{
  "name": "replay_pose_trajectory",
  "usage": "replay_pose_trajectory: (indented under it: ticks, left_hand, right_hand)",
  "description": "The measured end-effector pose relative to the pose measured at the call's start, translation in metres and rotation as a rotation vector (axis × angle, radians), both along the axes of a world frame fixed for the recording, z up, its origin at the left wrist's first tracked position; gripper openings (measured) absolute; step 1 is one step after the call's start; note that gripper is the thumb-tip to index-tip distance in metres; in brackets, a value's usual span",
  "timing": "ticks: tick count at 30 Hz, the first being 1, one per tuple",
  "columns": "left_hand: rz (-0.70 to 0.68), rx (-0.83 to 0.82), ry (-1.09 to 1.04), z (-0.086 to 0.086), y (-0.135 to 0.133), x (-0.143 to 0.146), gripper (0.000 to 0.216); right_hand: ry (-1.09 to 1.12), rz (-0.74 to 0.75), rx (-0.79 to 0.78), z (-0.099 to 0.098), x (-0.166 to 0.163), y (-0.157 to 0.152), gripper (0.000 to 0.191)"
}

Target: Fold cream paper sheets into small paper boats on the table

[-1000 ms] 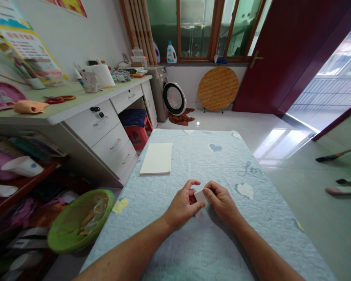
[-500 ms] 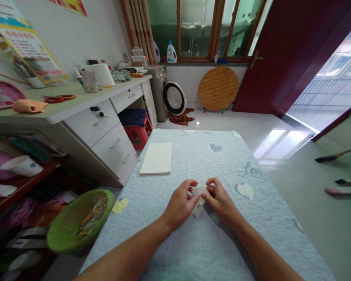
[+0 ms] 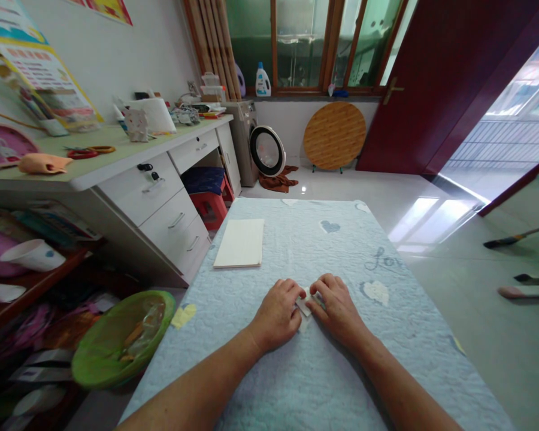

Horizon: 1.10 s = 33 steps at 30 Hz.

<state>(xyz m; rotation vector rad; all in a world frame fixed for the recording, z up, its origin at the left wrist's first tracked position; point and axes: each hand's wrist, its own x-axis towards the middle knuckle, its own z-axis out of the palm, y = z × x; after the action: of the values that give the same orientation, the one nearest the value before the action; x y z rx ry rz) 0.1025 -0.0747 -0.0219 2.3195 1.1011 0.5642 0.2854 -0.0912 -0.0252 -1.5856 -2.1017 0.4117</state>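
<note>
White and papery, one small piece [image 3: 304,306] sits between two bare hands near the middle of the table, low over the cloth; whether it touches the cloth cannot be told. The left hand [image 3: 276,311] grasps its left side with bent fingers, and the right hand [image 3: 338,308] grips its right side between thumb and fingers, so both hold the same single piece and partly hide it.

Under them spreads one pale blue quilted cloth [image 3: 341,383], printed with hearts and one line of lettering. Beyond the left hand, near the far left edge, lies one cream pad of paper [image 3: 239,243], flat and well apart from the fingers.

Left of the table stands one green basket [image 3: 87,353]. Past it is one desk [image 3: 137,206] with four drawers in view, three stacked and one beside them, and one red stool [image 3: 213,206] tucked beneath.

Farther off are one washing machine [image 3: 242,143] with its single round door open, one brown cloth [image 3: 278,181] on the floor, and one round wooden board [image 3: 335,136] leaning against the wall.
</note>
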Motion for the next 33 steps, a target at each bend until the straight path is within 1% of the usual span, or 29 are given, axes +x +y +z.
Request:
replay_pose_trajectory:
  ticks: [2, 4, 6, 7, 11, 13, 19, 26, 33]
  left_hand:
    - [-0.009, 0.0, 0.018, 0.002, 0.0, -0.001, 0.03]
    - [-0.027, -0.001, 0.031, 0.004, 0.001, -0.002, 0.029]
    - [-0.04, -0.004, 0.037, 0.004, 0.002, -0.003, 0.026]
    - [-0.041, -0.006, 0.039, 0.004, 0.003, -0.004, 0.024]
    - [-0.03, -0.006, 0.043, 0.002, 0.006, -0.004, 0.016]
    - [-0.04, -0.009, 0.035, 0.002, 0.007, -0.005, 0.016]
    - [-0.069, -0.038, 0.006, 0.005, 0.008, -0.008, 0.032]
    - [-0.039, -0.05, -0.008, 0.005, 0.008, -0.006, 0.019]
    - [-0.026, -0.02, 0.005, 0.003, 0.009, -0.006, 0.008]
  right_hand:
    - [0.019, 0.065, -0.026, 0.002, 0.003, -0.002, 0.009]
    - [0.045, 0.128, -0.048, 0.005, 0.006, -0.004, 0.022]
    - [0.054, 0.153, -0.056, 0.008, 0.008, -0.005, 0.033]
    - [0.051, 0.155, -0.06, 0.01, 0.009, -0.006, 0.036]
    - [0.036, 0.162, -0.076, 0.012, 0.012, -0.006, 0.027]
    - [0.031, 0.175, -0.082, 0.011, 0.013, -0.006, 0.023]
    - [0.025, 0.204, -0.096, 0.01, 0.016, -0.004, 0.02]
    - [0.015, 0.206, -0.077, 0.006, 0.018, -0.002, 0.007]
    - [0.031, 0.19, -0.045, 0.003, 0.016, -0.001, 0.009]
